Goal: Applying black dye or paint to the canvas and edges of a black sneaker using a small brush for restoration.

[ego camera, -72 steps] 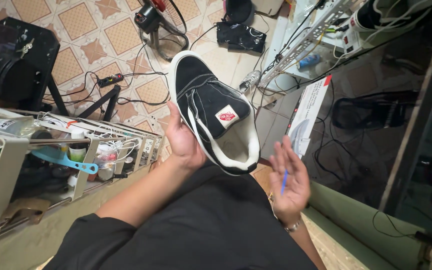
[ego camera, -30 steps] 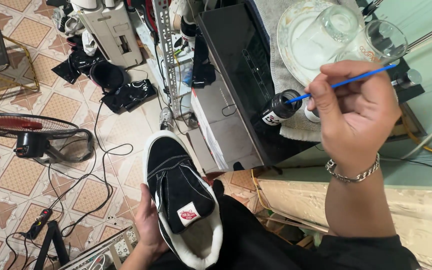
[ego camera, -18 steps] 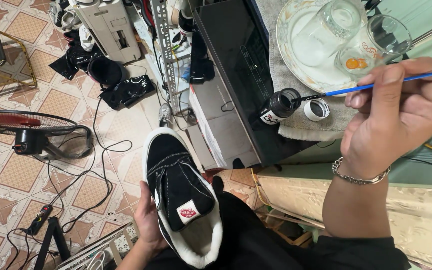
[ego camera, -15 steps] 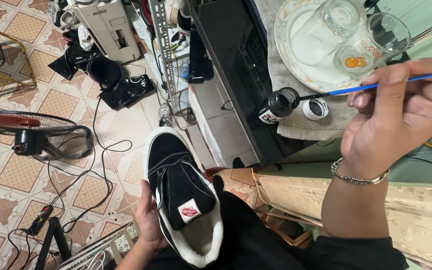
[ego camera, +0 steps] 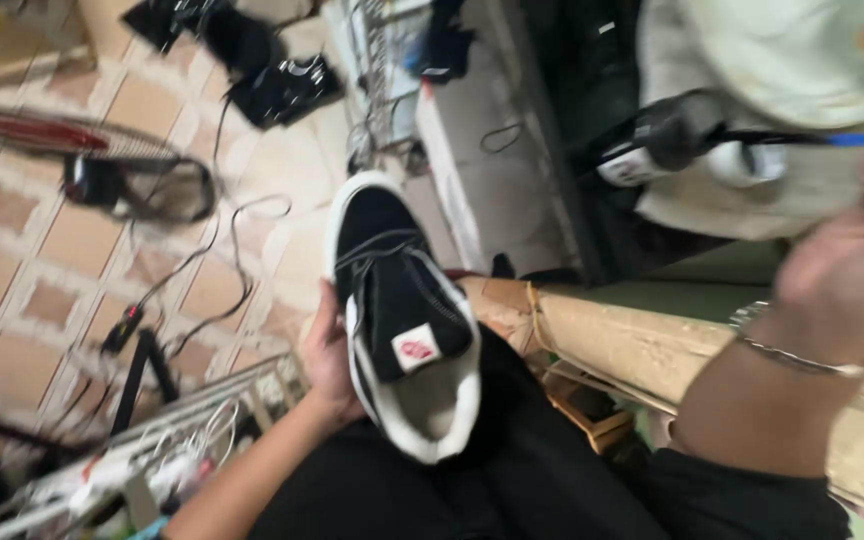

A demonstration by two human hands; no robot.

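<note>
Item: black canvas sneaker with white sole (ego camera: 402, 320), centre frame, cradled in left hand (ego camera: 327, 355), grip closed beneath. Right hand (ego camera: 842, 280), three o'clock, pinches thin blue-handled brush (ego camera: 802, 139). Step, judged: loading brush at small black bottle (ego camera: 652, 145); next needs steady carry.

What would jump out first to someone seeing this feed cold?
The black shoe with its white lining and red tongue patch, mid-frame, cupped from the side by the left hand over the lap. Next, the blurred right hand with a wrist bracelet at right, holding a blue-handled brush whose tip meets a small dark bottle on the cloth-covered table top.
</note>
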